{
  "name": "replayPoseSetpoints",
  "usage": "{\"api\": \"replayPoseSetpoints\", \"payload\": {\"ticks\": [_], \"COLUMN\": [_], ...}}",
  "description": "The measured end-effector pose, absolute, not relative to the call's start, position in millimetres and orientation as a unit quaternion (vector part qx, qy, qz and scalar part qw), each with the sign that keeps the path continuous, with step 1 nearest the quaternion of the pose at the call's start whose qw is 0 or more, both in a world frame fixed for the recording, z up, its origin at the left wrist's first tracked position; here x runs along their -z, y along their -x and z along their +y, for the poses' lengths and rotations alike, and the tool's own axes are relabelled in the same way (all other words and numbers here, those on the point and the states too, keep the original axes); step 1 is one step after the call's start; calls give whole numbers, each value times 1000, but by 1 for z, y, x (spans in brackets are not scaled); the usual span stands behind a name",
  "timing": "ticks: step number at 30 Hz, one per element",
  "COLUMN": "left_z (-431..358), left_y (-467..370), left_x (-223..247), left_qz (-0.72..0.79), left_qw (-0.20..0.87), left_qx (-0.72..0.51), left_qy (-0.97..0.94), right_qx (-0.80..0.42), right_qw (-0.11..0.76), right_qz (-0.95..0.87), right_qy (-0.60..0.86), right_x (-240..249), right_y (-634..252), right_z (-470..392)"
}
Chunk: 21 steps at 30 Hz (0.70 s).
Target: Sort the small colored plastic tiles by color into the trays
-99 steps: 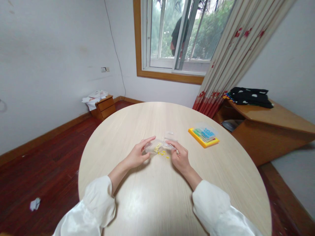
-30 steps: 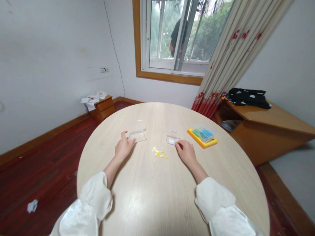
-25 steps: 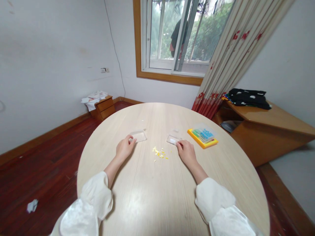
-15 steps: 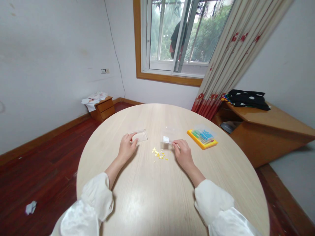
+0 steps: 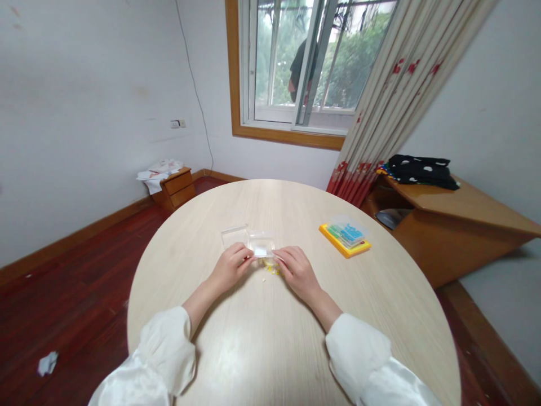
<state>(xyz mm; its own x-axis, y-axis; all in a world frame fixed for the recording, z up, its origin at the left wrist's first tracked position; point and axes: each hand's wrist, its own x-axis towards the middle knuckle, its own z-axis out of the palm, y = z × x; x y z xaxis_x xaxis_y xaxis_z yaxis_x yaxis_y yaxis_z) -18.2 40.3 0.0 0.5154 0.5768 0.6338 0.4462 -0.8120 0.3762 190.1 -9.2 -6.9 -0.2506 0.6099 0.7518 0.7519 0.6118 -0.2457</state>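
Both hands meet near the table's middle on a clear plastic box part (image 5: pixel 261 243), box or lid I cannot tell. My left hand (image 5: pixel 231 264) pinches its near left corner, and my right hand (image 5: pixel 297 270) grips its near right corner. A second clear plastic box part (image 5: pixel 234 234) lies flat on the table just beyond my left hand. Small yellow and pale pieces (image 5: pixel 273 269) are scattered between the hands, partly hidden under the held part's near edge.
On the round wooden table (image 5: pixel 253 327), a yellow tray (image 5: pixel 342 243) with green and blue sheets lies to the right. A small drawer cabinet (image 5: pixel 180 189) with papers stands beyond at left. A brown desk (image 5: pixel 465 225) bearing dark cloth (image 5: pixel 422 170) is at right.
My right hand has moved left with the clear box part. My left hand has let go of the other clear part and moved right onto the held part's left corner.
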Motion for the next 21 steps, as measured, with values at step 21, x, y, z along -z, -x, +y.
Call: {"api": "replayPoseSetpoints", "payload": {"ticks": [21], "left_z": [75], "left_y": [99], "left_x": [-18], "left_qz": [686], "left_qw": [121], "left_qx": [-168], "left_qy": [-698], "right_qx": [178], "right_qw": [387], "right_qz": [-440], "right_qy": [791], "right_x": [26], "right_y": [-336], "right_z": [0]}}
